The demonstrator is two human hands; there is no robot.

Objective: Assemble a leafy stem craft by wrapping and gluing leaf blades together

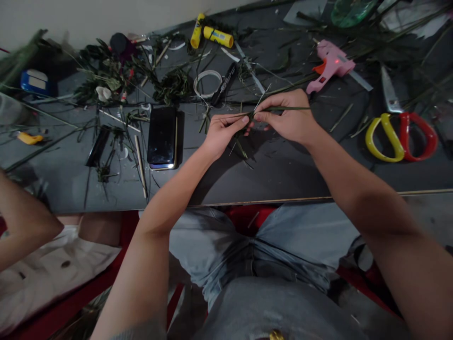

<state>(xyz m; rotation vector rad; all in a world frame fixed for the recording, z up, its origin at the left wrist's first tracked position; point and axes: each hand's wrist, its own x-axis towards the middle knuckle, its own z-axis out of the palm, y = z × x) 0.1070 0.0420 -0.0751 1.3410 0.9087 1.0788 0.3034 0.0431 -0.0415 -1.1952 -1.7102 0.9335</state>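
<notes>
My left hand [224,130] pinches a bundle of narrow green leaf strips [239,146] above the dark table. Opposite it, my right hand [288,115] is closed on a long green leaf strip [296,108], whose end sticks out to the right past the wrist. The fingertips of both hands nearly meet where the strips cross. A thin pale wire or stem [262,98] rises from that spot. Exactly how the strips are joined is hidden by my fingers.
A phone [162,135] lies left of my hands. Around them are a white ring [207,84], black marker [224,84], yellow glue sticks [218,37], pink glue gun [332,63] and red-and-yellow scissors [392,127]. Leaf scraps litter the table [276,179]. Another person's arm [26,219] is at left.
</notes>
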